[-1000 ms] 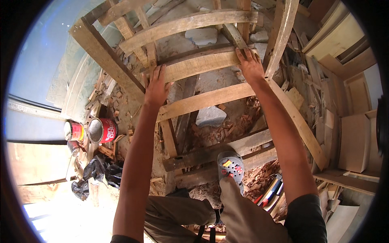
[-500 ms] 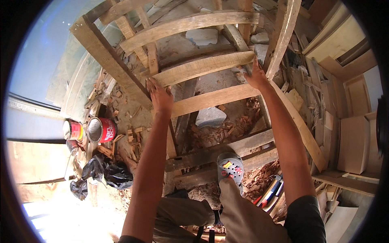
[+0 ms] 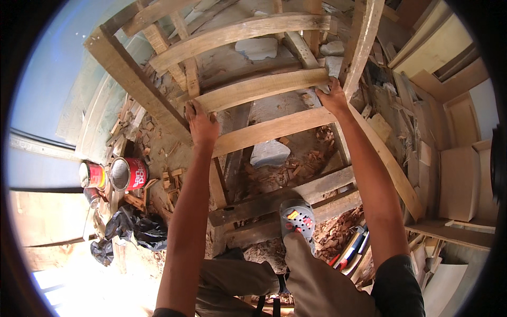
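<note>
A wooden slat (image 3: 261, 89) lies crosswise in a rough wooden frame (image 3: 132, 79). My left hand (image 3: 203, 126) is at the slat's left end, fingers bent over it and thumb on its near side. At the right end, my right hand (image 3: 332, 98) has its fingers curled round the slat, close to an upright post (image 3: 362, 47). Nearer to me runs a second slat (image 3: 274, 131), parallel to the first, and beyond them a third slat (image 3: 243, 34). My fingertips are partly hidden.
My clog-shod foot (image 3: 297, 219) rests at a low, dark crosspiece (image 3: 285, 195). Paint cans (image 3: 129, 174) and a black plastic bag (image 3: 134, 230) stand left. Wood chips (image 3: 338, 238) litter the floor; hand tools (image 3: 351, 248) lie right of my foot. Boards (image 3: 459, 179) line the right side.
My right index finger, stretched out along the slat's end before, is now bent round it. The slat stays in nearly the same place, and the whole view has shifted slightly.
</note>
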`<state>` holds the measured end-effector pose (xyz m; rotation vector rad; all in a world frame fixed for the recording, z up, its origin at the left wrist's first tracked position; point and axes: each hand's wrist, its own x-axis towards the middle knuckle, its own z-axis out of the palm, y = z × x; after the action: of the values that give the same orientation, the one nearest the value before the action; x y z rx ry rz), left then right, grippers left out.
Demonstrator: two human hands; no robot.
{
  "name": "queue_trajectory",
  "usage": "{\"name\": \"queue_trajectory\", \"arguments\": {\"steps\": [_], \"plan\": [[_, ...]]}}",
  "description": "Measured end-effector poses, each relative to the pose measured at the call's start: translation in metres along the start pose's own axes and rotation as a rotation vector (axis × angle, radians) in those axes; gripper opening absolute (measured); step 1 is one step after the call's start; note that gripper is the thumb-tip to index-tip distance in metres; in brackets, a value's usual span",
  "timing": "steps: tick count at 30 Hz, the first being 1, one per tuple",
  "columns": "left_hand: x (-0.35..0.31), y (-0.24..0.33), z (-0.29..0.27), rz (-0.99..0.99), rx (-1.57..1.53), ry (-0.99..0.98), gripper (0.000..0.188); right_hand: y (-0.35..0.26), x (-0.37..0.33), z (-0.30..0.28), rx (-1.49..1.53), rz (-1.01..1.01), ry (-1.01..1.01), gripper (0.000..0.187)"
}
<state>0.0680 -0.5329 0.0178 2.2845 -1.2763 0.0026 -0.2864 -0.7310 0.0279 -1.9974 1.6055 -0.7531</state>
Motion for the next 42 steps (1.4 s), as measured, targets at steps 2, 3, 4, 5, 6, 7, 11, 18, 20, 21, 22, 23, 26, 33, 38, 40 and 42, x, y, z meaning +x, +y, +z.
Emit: {"name": "queue_trajectory", "arguments": {"steps": [2, 3, 4, 5, 6, 7, 11, 18, 20, 21, 22, 23, 26, 33, 38, 40, 42], "plan": [[0.000, 0.001, -0.001, 0.013, 0.042, 0.003, 0.079, 0.005, 0.002, -0.001, 0.033, -0.004, 0.013, 0.096], [0.000, 0.003, -0.003, 0.004, 0.039, 0.000, 0.079, 0.008, 0.002, 0.000, 0.038, -0.004, 0.014, 0.096], [-0.001, 0.005, -0.005, -0.007, 0.036, -0.002, 0.078, 0.010, 0.001, 0.002, 0.043, -0.005, 0.013, 0.096], [-0.002, 0.007, -0.006, -0.018, 0.033, -0.004, 0.078, 0.012, 0.000, 0.003, 0.036, -0.005, 0.013, 0.097], [-0.002, 0.006, -0.008, -0.016, 0.036, 0.003, 0.078, 0.012, -0.002, 0.005, 0.032, -0.009, 0.013, 0.097], [-0.003, 0.005, -0.010, -0.014, 0.039, 0.011, 0.078, 0.012, -0.003, 0.008, 0.026, -0.012, 0.012, 0.098], [-0.007, 0.019, -0.010, -0.029, 0.026, 0.002, 0.078, 0.029, 0.001, 0.007, 0.115, -0.045, 0.030, 0.098], [-0.003, -0.005, -0.001, 0.105, 0.119, 0.061, 0.079, -0.007, -0.010, 0.001, 0.034, 0.005, -0.071, 0.093], [-0.003, 0.002, 0.003, 0.266, 0.169, 0.071, 0.082, -0.004, -0.008, -0.002, 0.039, -0.013, -0.083, 0.092], [-0.006, 0.008, 0.005, 0.277, 0.194, 0.020, 0.084, 0.002, -0.009, -0.002, 0.034, -0.024, -0.089, 0.091], [-0.009, 0.013, 0.007, 0.288, 0.221, -0.031, 0.085, 0.008, -0.010, -0.003, 0.030, -0.036, -0.095, 0.090], [-0.013, 0.017, 0.008, 0.299, 0.247, -0.082, 0.087, 0.013, -0.010, -0.002, 0.044, -0.002, -0.111, 0.088], [-0.014, 0.018, 0.007, 0.279, 0.283, -0.109, 0.090, 0.017, -0.009, 0.001, 0.057, 0.018, -0.089, 0.084], [-0.065, 0.018, 0.021, 0.326, 0.250, 0.070, 0.075, 0.020, -0.040, 0.018, -0.012, -0.148, 0.149, 0.077], [-0.078, 0.022, 0.021, 0.263, 0.201, 0.048, 0.070, -0.014, -0.055, 0.029, -0.161, -0.329, 0.177, 0.075], [-0.079, 0.017, 0.020, 0.249, 0.213, 0.048, 0.069, -0.033, -0.053, 0.031, -0.170, -0.402, 0.146, 0.078], [-0.080, 0.018, 0.019, 0.247, 0.230, 0.043, 0.069, -0.047, -0.051, 0.033, -0.158, -0.456, 0.101, 0.079]]}}
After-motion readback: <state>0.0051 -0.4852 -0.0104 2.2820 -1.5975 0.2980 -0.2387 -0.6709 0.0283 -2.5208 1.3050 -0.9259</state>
